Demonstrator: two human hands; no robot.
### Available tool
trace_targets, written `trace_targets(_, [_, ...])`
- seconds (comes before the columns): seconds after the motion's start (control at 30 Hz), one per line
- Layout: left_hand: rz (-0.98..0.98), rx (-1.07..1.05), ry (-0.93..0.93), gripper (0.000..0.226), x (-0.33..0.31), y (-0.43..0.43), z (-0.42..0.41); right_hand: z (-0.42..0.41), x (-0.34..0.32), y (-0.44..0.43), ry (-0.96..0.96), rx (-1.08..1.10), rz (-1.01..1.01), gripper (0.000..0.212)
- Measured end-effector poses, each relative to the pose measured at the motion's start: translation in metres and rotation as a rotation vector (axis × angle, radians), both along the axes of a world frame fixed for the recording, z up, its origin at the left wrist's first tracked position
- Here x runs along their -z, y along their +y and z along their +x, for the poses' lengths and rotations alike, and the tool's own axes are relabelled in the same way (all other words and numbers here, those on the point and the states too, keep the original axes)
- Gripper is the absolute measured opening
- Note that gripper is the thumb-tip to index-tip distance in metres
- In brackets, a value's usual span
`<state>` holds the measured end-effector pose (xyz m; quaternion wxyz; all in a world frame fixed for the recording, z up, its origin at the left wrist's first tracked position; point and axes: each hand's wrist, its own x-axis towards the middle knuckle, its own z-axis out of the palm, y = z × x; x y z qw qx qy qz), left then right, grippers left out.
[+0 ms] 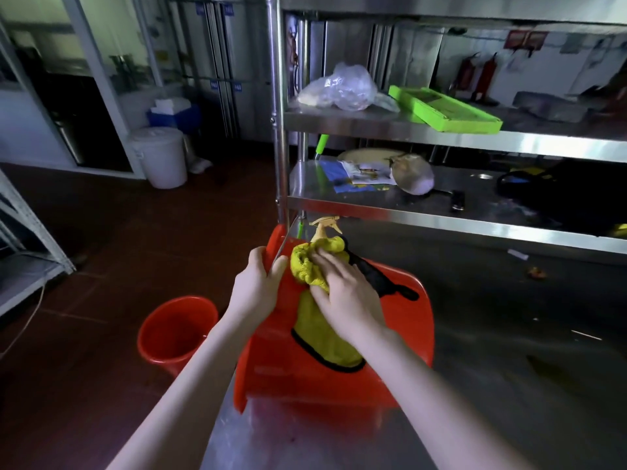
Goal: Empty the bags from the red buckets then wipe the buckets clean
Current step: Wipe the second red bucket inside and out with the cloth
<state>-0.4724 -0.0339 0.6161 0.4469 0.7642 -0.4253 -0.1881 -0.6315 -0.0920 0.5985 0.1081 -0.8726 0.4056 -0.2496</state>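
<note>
Your right hand [342,293] presses the yellow cloth [305,266], fingers flat, onto the upturned side of the red bucket [403,334], which lies tipped by the table's [509,385] left edge, long axis running away from you, while your left hand [258,283] grips its far-left edge.

Catching only the trigger head of the spray [326,226], rest buried behind the cloth [315,266]. Losing left hand [258,283] fingertips round the bucket [400,334] edge. Missing one side of the floor bucket [176,327], behind a forearm [190,378]. Can't read that dark lump [559,195] on the shelf [441,213].
</note>
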Motion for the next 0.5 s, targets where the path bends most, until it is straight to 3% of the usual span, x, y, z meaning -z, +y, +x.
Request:
trace_targets(0.2, [-0.035,0.075,0.027,0.053,0.002,0.01,-0.002,-0.072,0.013,-0.031,-0.011,0.386,0.099,0.037])
trace_targets(0.3, [-0.072,0.078,0.018,0.049,0.009,0.012,-0.004,-0.047,0.009,-0.024,0.057,0.448,0.07,0.042])
trace_targets(0.4, [-0.128,0.064,-0.046,0.045,0.012,0.012,0.001,0.018,0.005,0.015,0.069,0.241,-0.083,0.05])
trace_targets(0.5, [-0.189,0.069,0.01,0.043,0.012,0.013,0.005,0.052,0.008,0.041,0.027,0.049,-0.153,0.055])
